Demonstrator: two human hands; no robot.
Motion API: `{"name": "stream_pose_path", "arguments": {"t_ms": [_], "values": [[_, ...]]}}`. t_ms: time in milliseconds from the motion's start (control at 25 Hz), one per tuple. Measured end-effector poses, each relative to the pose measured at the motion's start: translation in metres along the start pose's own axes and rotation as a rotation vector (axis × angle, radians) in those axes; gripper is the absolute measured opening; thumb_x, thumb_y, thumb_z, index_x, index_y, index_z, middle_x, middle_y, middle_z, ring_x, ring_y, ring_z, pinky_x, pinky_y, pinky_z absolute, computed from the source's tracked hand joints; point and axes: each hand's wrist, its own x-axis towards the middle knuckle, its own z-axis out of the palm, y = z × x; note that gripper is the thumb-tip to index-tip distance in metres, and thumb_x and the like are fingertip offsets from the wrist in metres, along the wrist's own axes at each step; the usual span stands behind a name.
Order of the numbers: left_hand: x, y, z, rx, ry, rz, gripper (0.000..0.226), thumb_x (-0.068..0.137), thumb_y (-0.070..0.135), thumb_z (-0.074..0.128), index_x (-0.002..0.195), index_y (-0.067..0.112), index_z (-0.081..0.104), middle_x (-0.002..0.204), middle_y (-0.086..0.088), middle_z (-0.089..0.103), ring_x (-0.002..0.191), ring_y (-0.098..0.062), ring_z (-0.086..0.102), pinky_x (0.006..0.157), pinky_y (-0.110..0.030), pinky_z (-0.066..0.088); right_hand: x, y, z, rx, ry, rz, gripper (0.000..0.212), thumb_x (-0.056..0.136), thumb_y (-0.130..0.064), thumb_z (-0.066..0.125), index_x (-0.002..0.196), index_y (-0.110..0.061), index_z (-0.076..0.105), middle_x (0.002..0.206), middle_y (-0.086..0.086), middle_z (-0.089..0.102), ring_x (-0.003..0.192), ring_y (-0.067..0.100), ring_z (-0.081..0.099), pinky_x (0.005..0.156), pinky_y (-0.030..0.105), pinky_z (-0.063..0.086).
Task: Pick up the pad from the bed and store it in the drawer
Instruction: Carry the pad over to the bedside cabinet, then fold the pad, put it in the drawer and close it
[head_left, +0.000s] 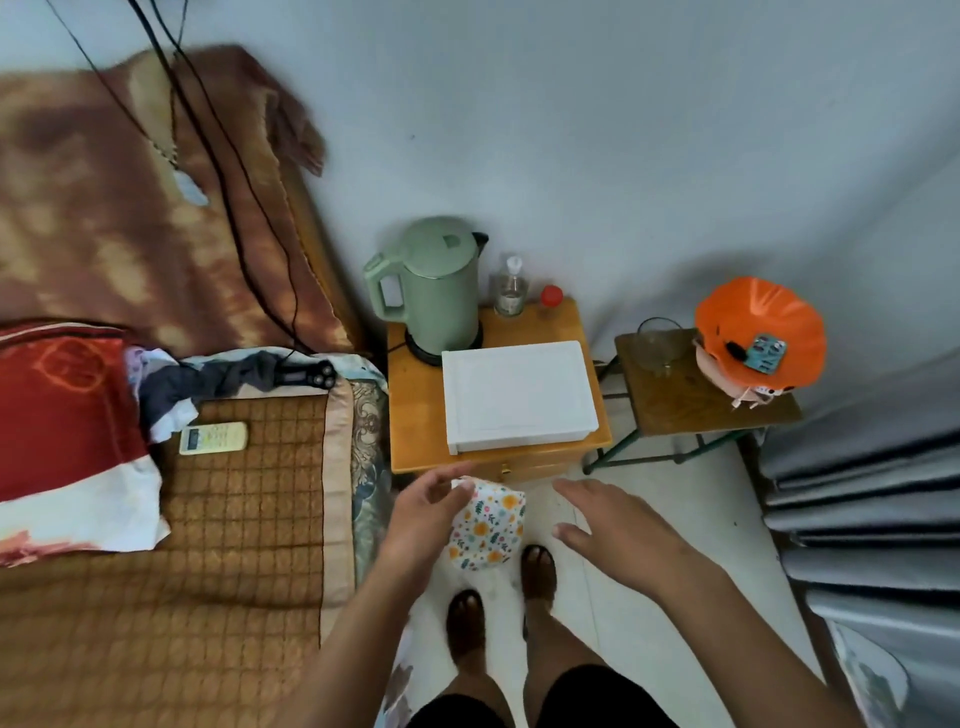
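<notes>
My left hand (423, 512) holds the pad (488, 525), a small white packet printed with orange and yellow flowers, in the air just in front of the wooden nightstand (415, 405). Its drawer front (530, 466) sits shut just above the pad. My right hand (613, 525) hovers open to the right of the pad, palm down, not touching it. The bed (234, 519) with its woven brown mat lies to the left.
On the nightstand stand a green kettle (434, 286), a white box (517, 395), a clear bottle (510, 288) and a red-capped jar (550, 299). A stool (691, 400) with an orange bowl (758, 322) is at the right. A remote (213, 437) lies on the bed. Grey curtains (872, 493) hang far right.
</notes>
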Motion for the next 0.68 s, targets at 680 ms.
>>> {"name": "stream_pose_path", "arguments": {"t_ms": [680], "values": [[0.185, 0.004, 0.035, 0.051, 0.002, 0.045, 0.027, 0.083, 0.020, 0.068, 0.110, 0.022, 0.066, 0.081, 0.003, 0.065, 0.083, -0.013, 0.066, 0.072, -0.026, 0.058, 0.210, 0.031, 0.007, 0.235, 0.061, -0.143, 0.027, 0.091, -0.026, 0.056, 0.117, -0.022, 0.063, 0.120, -0.002, 0.068, 0.108, 0.015, 0.061, 0.087, 0.022, 0.044]]}}
